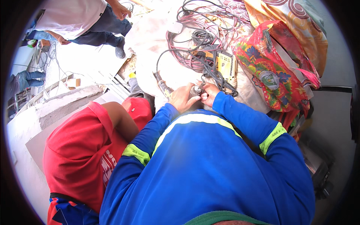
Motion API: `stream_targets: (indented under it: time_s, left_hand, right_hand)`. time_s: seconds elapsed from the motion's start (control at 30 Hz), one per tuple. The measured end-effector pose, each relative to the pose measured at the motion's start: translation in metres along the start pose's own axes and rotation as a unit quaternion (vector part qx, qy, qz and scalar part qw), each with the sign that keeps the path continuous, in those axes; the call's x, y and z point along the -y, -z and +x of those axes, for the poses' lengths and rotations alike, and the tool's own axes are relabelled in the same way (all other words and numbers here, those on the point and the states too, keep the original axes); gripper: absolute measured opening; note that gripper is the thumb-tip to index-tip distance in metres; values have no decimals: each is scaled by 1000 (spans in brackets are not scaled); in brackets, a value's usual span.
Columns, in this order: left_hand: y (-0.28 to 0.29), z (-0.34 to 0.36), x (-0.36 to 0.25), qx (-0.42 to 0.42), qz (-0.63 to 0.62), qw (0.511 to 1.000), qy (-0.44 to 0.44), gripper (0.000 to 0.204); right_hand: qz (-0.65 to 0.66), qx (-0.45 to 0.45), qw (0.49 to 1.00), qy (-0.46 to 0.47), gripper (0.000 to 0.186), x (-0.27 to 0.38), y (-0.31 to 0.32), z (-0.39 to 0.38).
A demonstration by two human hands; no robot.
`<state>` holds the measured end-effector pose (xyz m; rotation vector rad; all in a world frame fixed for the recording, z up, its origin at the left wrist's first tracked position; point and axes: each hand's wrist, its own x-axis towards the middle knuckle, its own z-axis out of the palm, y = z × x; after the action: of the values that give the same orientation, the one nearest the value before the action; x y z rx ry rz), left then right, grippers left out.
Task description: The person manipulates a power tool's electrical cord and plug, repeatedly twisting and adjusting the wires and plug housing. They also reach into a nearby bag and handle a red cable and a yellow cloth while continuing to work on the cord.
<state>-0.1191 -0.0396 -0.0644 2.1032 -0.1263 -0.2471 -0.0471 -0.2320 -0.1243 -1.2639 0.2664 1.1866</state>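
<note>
My left hand (181, 98) and my right hand (208, 93) are closed around a small round metal part (196, 90) at the middle of the view, thumbs and fingertips pressed to it. What the part belongs to is partly hidden by my fingers. A yellow and grey corded hand tool (165, 87) lies just beyond my left hand. A larger yellow power tool (224, 65) lies past my right hand, among coiled black and pink cables (189, 58), on a pale, stained padded surface (144, 41).
Red floral bags (270, 75) and orange patterned fabric (285, 22) lie right. A person in red (78, 150) is close on my left. Another person (93, 18) stands upper left; jeaned legs (28, 80) show beyond. A concrete ledge (67, 99) and loose cables (52, 56) are at left.
</note>
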Motion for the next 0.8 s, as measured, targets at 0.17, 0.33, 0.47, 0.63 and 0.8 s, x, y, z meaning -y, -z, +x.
stream_targets:
  time_s: [0.17,0.33,0.47,0.63,0.8]
  left_hand:
    - [-5,8,-2,12,37,998,54,56]
    - [-4,8,0,1,15,999,39,57]
    - [21,23,-2,0,-58,997,46,59]
    - [51,34,-2,52,-324,942,76,51]
    - [34,20,1,40,-370,919,132,53]
  right_hand:
    - [115,-197,965,129,17,0,-22,20]
    - [131,-258,950,120,20,37,-52,-6]
    - [277,-148,948,47,29,65,-57,-33]
    - [199,-13,946,257,27,68,-52,-36]
    - [-14,-51,949,311,30,59,-50,-39]
